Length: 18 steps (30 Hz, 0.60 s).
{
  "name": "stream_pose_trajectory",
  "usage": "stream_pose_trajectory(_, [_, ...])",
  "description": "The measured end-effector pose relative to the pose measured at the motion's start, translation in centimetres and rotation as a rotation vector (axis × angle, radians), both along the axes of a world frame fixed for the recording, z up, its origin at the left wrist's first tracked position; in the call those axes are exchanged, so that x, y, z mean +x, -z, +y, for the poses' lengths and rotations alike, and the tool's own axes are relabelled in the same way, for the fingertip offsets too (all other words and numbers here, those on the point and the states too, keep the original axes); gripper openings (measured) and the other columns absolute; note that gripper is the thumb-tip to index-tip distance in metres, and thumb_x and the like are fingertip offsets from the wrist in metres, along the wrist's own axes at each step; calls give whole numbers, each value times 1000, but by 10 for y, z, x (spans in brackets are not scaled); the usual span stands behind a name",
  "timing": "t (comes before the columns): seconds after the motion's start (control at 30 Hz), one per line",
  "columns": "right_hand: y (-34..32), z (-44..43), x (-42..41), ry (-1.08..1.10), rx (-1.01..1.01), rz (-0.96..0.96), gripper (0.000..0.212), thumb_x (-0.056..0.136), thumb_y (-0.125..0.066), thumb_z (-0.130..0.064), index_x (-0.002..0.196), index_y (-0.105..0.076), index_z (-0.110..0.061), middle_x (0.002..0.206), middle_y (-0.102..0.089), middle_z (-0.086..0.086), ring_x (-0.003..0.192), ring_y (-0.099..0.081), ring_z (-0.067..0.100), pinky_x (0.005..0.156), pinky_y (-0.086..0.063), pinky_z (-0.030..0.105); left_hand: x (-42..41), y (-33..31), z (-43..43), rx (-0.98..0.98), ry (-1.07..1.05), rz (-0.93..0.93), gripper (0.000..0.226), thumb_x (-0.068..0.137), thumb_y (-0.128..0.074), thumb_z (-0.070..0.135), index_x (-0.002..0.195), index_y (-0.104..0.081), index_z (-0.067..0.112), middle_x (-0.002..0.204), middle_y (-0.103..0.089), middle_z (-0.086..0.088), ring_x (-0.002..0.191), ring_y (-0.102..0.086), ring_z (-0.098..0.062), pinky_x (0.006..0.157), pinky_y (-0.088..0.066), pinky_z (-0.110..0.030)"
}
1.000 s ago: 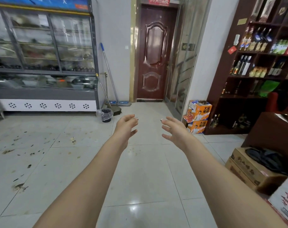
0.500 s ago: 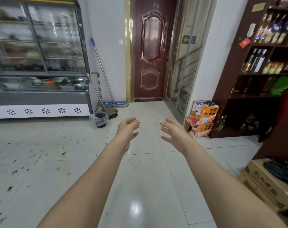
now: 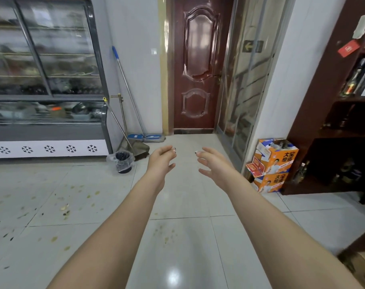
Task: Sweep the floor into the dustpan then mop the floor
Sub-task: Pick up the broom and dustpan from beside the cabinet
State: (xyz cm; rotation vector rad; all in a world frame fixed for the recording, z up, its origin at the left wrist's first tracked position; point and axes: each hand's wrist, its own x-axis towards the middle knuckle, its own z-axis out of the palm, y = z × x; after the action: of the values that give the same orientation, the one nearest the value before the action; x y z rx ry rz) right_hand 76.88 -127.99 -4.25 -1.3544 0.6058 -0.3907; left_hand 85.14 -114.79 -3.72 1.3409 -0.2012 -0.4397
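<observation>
Since the earlier frame, the far corner has drawn nearer and larger in the head view. Both the left hand (image 3: 161, 161) and the right hand (image 3: 213, 163) are held out, fingers loosely spread, nothing gripped. The long-handled grey dustpan (image 3: 135, 148) and blue-headed flat mop (image 3: 145, 137) are leaned far left, by the grey glass display cabinet (image 3: 46, 80). Scraps are scattered over the white tiled floor (image 3: 187, 236) near left. Fetching seems under way; a handle must be grasped next.
</observation>
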Motion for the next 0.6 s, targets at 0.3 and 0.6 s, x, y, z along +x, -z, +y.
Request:
stream_pose_trajectory(0.3, [7,-109,116,-43,10,6,58,87,-66,-29,139,-42,-19,121,-52,-3,114,-49,14,92,-46,34,105,4,-96,59,-43,-12,31,91,-56,5,122,-57,10,112,-61,-3,112,-56,-17,90,-49,-33])
stream_pose_trajectory(0.6, [25,-211,275,-37,-11,62,56,88,-63,-31,139,-42,-18,123,-50,-4,109,-48,11,86,-44,31,256,22,-200,79,-55,18,36,93,-55,8,129,-54,7,122,-59,-9,114,-55,-18,93,-49,-34])
